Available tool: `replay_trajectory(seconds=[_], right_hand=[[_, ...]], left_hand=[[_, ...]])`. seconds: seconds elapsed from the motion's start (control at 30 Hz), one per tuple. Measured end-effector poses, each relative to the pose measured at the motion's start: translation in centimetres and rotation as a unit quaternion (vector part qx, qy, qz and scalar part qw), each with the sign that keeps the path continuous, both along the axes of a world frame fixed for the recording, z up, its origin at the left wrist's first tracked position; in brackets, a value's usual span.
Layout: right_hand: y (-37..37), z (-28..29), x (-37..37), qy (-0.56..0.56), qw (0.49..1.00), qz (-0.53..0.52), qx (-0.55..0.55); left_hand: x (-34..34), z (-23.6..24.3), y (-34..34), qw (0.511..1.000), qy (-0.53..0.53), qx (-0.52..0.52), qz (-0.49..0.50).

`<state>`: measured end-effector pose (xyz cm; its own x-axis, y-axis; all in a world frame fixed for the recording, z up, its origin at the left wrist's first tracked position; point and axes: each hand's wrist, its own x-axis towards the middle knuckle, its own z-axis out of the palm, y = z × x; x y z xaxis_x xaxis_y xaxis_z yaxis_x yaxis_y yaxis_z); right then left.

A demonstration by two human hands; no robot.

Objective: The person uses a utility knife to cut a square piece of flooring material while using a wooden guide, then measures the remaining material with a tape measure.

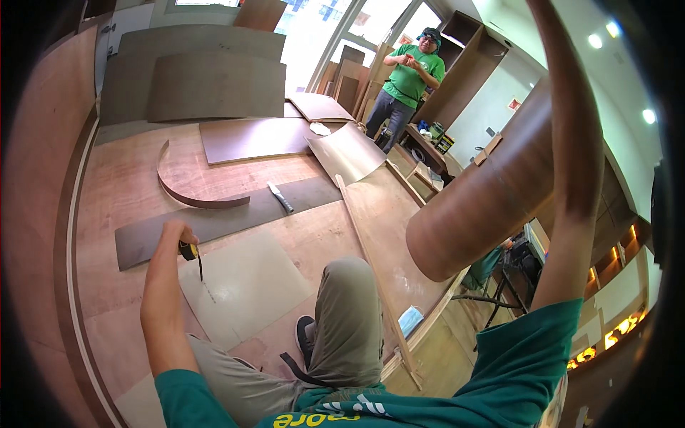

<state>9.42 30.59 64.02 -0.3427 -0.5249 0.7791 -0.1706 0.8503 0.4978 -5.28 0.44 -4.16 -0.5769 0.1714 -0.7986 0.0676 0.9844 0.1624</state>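
Note:
My left hand (180, 231) is closed around a black-and-yellow tape measure (188, 250), with a short dark strip hanging from it. Below the hand lies a pale rectangular sheet (246, 285); a long dark-brown strip of board (221, 225) stretches beyond it. On that strip rests a tool with a pale blade and grey handle (280, 198). A thin curved brown strip (189, 197) stands near it on the wooden surface. Raised high on the right, my right arm runs past the top edge, so that hand is out of sight. Beside that arm is a large curved brown sheet (478, 207).
Brown panels (217, 85) lean at the back left, and loose sheets (260, 139) lie before them. A person in a green shirt (417, 71) stands at the back. Long wooden battens (378, 278) and a blue face mask (409, 321) lie right of my knee.

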Motion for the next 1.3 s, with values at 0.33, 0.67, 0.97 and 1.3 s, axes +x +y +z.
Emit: replay_trajectory(seconds=[0.33,0.67,0.97,1.3], right_hand=[[-4.0,-34.4,-4.8,-0.321,0.937,0.106,0.091],[8.3,-51.0,-11.5,-0.472,0.401,0.317,-0.718],[10.3,-32.6,-17.5,-0.332,0.416,0.418,-0.736],[9.4,-18.2,-19.6,-0.251,0.607,0.481,-0.581]], left_hand=[[-0.7,-1.5,-4.1,0.999,-0.019,-0.026,0.021],[-0.1,-2.5,-2.6,0.999,-0.012,-0.023,0.020],[-1.3,-5.3,-3.2,0.999,-0.021,-0.036,0.013],[-0.2,-2.2,-1.8,0.998,0.003,-0.049,-0.040]])
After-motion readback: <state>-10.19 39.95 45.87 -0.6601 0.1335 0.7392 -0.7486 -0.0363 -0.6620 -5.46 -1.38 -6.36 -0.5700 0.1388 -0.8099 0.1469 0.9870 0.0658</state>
